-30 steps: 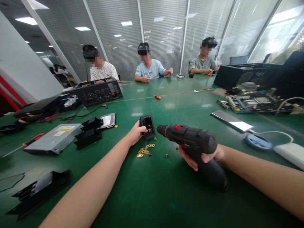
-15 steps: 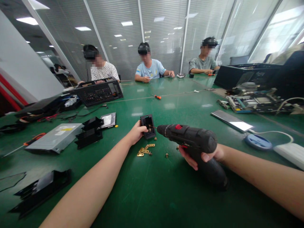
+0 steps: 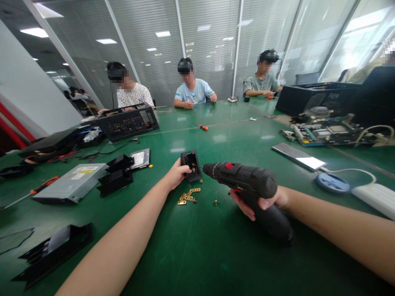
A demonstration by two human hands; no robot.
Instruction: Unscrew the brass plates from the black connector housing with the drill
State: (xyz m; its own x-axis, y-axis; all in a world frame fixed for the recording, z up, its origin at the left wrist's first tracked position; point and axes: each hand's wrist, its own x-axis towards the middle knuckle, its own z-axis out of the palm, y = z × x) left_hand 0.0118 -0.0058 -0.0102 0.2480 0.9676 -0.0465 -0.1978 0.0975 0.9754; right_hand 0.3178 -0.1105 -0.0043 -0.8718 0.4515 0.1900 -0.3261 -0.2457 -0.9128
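My left hand [image 3: 178, 174] grips a small black box-shaped bracket [image 3: 195, 175] by its left side, the thumb reaching inside near a small brass-coloured piece. My right hand [image 3: 257, 202] is wrapped round the handle of a black power drill [image 3: 243, 179] with red details. The drill lies level and points left, its thin bit reaching to the bracket's opening; whether the tip touches a screw is too small to tell. Several brass plates [image 3: 187, 196] lie on the green table just below the bracket, with loose screws [image 3: 216, 202] to their right.
Left are a metal drive [image 3: 70, 183], black brackets [image 3: 115, 182], a hard disk [image 3: 140, 158] and a black case [image 3: 131, 123]. Right are a phone [image 3: 298, 157], a blue disc [image 3: 332, 183] and a circuit board [image 3: 327, 130]. An orange screwdriver [image 3: 203, 128] lies ahead; three people sit opposite.
The view has shifted slightly. My hands, the bracket and the drill keep nearly the same positions relative to each other. The middle person's hand has moved inward and up.
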